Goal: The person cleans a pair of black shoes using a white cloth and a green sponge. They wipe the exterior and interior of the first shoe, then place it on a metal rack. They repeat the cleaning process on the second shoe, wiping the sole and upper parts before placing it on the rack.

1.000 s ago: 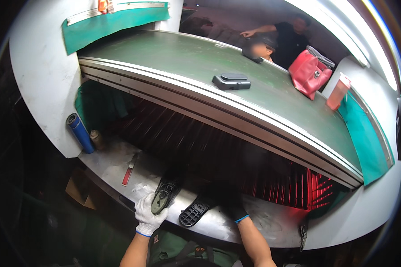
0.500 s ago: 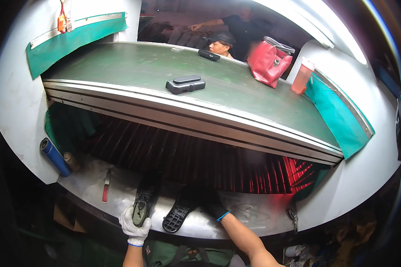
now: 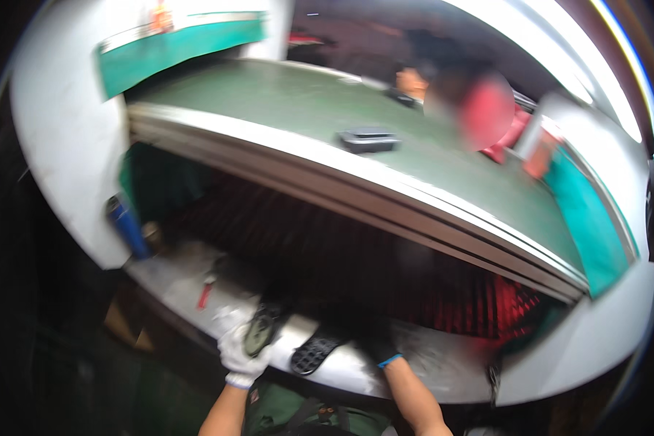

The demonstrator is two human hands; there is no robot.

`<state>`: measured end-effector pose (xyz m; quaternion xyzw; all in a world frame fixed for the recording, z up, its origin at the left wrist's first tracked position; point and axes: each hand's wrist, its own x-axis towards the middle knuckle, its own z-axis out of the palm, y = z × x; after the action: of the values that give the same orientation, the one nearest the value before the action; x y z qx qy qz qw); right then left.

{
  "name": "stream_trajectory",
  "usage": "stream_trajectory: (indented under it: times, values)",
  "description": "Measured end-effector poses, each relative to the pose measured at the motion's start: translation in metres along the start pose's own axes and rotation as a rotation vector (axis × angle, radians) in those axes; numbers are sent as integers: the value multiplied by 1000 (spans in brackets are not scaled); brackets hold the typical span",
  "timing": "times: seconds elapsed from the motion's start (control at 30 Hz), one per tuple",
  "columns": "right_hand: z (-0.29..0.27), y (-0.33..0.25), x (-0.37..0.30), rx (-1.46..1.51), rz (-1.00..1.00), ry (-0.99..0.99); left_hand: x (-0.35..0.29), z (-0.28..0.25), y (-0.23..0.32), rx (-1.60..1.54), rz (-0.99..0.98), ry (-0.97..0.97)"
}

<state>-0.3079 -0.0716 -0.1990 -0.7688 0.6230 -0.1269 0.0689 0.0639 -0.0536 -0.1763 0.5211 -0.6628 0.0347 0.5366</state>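
Note:
My left hand (image 3: 241, 356), in a white knit glove, is closed around the near end of a black shoe (image 3: 266, 318) with an olive-green inside. The shoe points away from me over the metal ledge (image 3: 352, 372). To its right lies a black shoe sole (image 3: 314, 354) with a grid of hollows facing up. My right hand (image 3: 374, 341), in a dark glove with a blue cuff, reaches in at the sole's far right. Its fingers are lost in shadow and blur, so their grip does not show. Left of the shoe lies a red-handled tool (image 3: 206, 292).
Above the ledge is a dark opening with red glow (image 3: 516, 305). Over it runs a green belt (image 3: 298, 102) bearing a black case (image 3: 369, 139), a red bag (image 3: 512, 134) and an orange bottle (image 3: 539, 156). A blue cylinder (image 3: 127, 227) stands left. A person (image 3: 412, 83) is beyond.
The whole view has swung and blurred, so the scene sits farther right in the picture. My left hand keeps hold of the shoe; the sole still lies beside it.

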Motion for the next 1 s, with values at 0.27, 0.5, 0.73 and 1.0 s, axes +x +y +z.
stream_trajectory:
  times: [0.27,0.5,0.73,1.0]
  values:
    - [-33,-8,17,111,54,115,0,-7,6,0,-71,-57]
    - [-52,-56,54,155,-123,69,-40,19,3,42,-139,-55]
    - [-53,-92,72,209,-220,31,-68,43,-11,47,-92,113]
    - [-49,-38,45,303,-76,-18,20,-24,18,-18,-206,-124]
